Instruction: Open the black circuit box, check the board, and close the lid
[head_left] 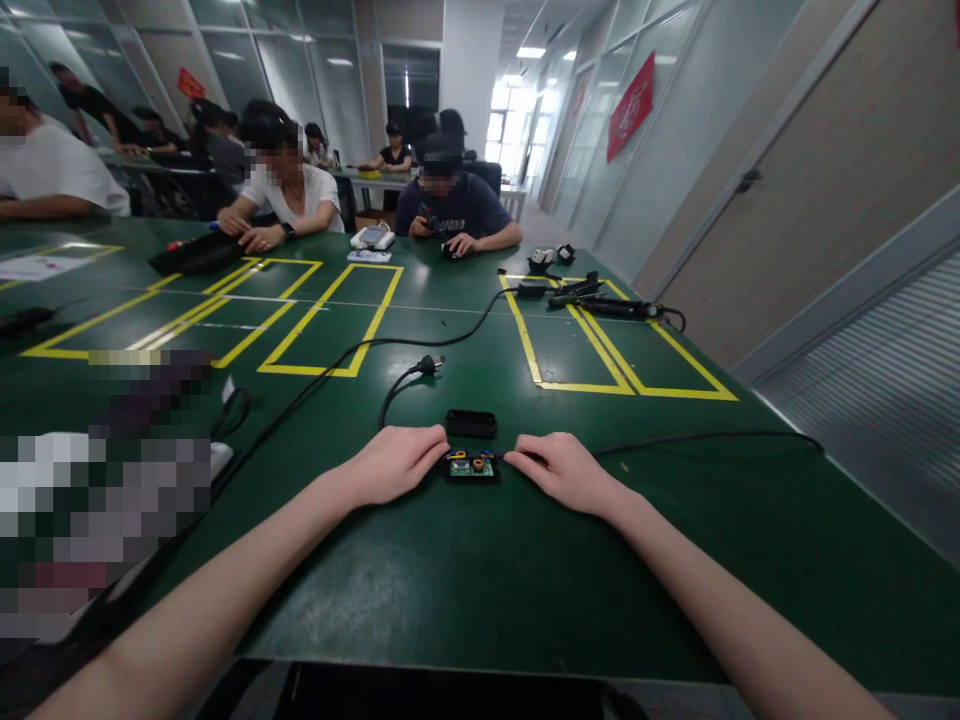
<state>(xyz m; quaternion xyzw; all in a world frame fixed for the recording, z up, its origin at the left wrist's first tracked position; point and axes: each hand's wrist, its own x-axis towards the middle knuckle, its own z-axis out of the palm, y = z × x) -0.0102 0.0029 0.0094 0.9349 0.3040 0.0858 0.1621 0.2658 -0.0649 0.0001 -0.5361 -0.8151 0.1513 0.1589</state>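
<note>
A small black plastic case [472, 480] lies on the table in front of me, its inside facing up. In it sits a green circuit board [463, 470] with a copper-wound coil and blue and yellow wires. My left hand [401, 463] pinches the black power cord [388, 398] at the case's left end; the cord curves away behind that hand to a plug [429, 366]. At the right end, my right hand [566, 472] has its fingers closed on the black cable [705, 437], which runs off to the right. Just behind the case lies its black lid [471, 424], hollow side up.
The green table [420, 600] bears yellow tape rectangles [330, 320]. A long black cable [300, 385] crosses it toward an inline adapter [532, 289]. Black tools [607, 305] lie back right. Blurred-out items [120, 530] are at left. Two people [457, 205] [289, 190] work opposite.
</note>
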